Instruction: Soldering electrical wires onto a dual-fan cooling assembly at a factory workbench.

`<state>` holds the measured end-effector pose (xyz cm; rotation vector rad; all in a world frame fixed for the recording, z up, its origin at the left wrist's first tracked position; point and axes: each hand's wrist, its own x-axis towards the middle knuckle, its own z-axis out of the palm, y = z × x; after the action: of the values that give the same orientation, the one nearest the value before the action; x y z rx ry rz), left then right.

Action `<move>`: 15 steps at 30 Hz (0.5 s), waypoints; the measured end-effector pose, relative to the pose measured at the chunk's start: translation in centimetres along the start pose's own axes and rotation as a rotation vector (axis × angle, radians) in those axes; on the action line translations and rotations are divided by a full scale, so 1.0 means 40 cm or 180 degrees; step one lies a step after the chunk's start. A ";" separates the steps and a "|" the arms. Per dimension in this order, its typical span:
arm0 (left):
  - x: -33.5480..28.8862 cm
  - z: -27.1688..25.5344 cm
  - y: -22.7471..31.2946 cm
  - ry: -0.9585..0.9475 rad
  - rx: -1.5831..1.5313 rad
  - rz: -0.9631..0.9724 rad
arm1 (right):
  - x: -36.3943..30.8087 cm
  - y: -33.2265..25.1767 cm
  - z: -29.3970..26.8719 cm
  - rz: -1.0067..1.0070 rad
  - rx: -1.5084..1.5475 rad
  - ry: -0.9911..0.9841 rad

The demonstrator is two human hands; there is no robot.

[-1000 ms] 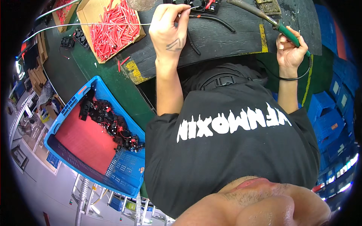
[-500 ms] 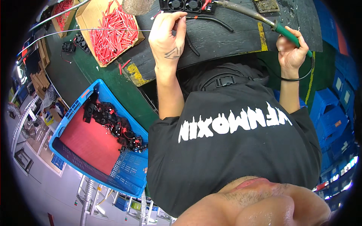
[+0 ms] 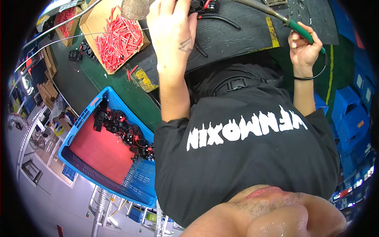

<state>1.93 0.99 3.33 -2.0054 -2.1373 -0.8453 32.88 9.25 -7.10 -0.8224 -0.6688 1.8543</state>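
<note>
Right hand point(image 3: 303, 46) wraps tight round the green rubber handle of a soldering iron point(image 3: 295, 27), metal shaft angled up and away toward the top of the bench; a black cord loops from the handle's rear past the wrist. Left hand point(image 3: 170, 29) lies palm-down, fingers curled over a small black fan unit with red wires point(image 3: 201, 4) at the far edge of the black rubber work mat point(image 3: 237, 33); whether it pinches the fan or only presses on it cannot be told, as the fingertips run out of view. The fan sits just beyond the left fingers, well to the left of the iron hand. To solder well here, I judge the left hand should pin the part still and keep its fingers off the joint, while the iron comes in at a shallow slant. Left of the left hand, an open cardboard box of red sleeve pieces point(image 3: 118, 39), a few spilled on the green bench. Nearer the body on that side, a blue plastic crate point(image 3: 102, 154) holding black fans with wires. A loose black cable point(image 3: 219, 17) lies on the mat between the hands and could snag the iron.
</note>
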 end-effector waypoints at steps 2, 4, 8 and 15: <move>0.039 0.024 -0.009 0.0073 -0.1382 0.0373 | -0.005 -0.001 -0.005 -0.0023 0.0013 0.0045; 0.035 0.003 -0.005 -0.0852 -0.0009 0.0343 | -0.010 -0.007 -0.002 -0.0095 0.0099 -0.0054; 0.047 0.030 -0.012 -0.0706 0.0021 0.0563 | -0.015 -0.010 -0.004 -0.0113 0.0206 -0.0080; 0.039 0.066 -0.100 -0.0444 -0.1627 0.0602 | -0.017 -0.022 -0.022 -0.0173 0.0423 -0.0136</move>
<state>-1.28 3.64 0.47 -2.5202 -1.8877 -1.3626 34.27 9.04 -6.80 -0.6738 -0.5820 1.8499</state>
